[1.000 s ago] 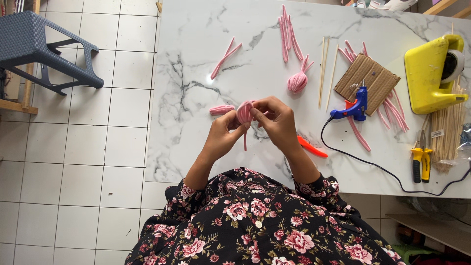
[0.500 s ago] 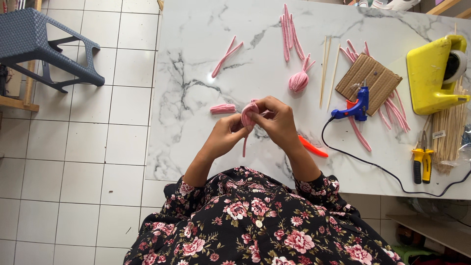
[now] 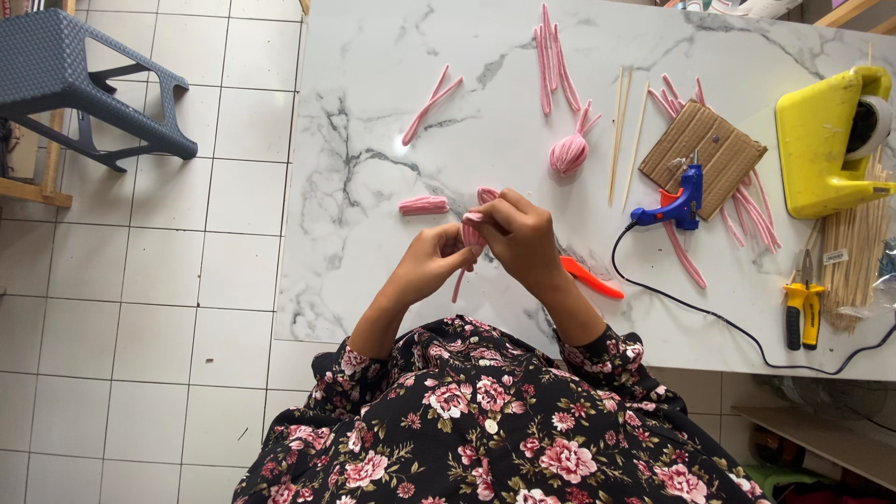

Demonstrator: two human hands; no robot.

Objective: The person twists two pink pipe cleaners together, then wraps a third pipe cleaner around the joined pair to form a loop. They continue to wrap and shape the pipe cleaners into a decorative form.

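The left hand (image 3: 431, 264) and the right hand (image 3: 523, 235) meet over the near half of the marble table (image 3: 373, 215), both pinched on a pink fabric bundle (image 3: 474, 227) held between them; the left fingers grip it from the side, the right fingers curl over its top, and a thin pink tail hangs from it toward the table edge; how tightly the bundle is wound cannot be told, since the fingers cover most of it.

Around them, from big to small: a grey plastic stool (image 3: 84, 84) stands on the white tiled floor, well apart from the table on the left; a yellow tape dispenser (image 3: 831, 140) sits at the far right of the table, with a sheaf of bamboo skewers (image 3: 859, 252) just beside it; a piece of corrugated cardboard (image 3: 714, 154) lies on a scatter of pink strips, and a blue glue gun (image 3: 674, 207) rests at its near corner, its black cord trailing toward the table's near edge; yellow-handled pliers (image 3: 803, 303) lie near the skewers; a finished pink bud (image 3: 569, 149) lies beyond the hands, with loose pink strips (image 3: 551, 56) farther off and two crossed pink strips (image 3: 431, 101) to their left; a small folded pink piece (image 3: 425, 204) lies just left of the hands; an orange cutter (image 3: 593, 278) lies just beside the right wrist.
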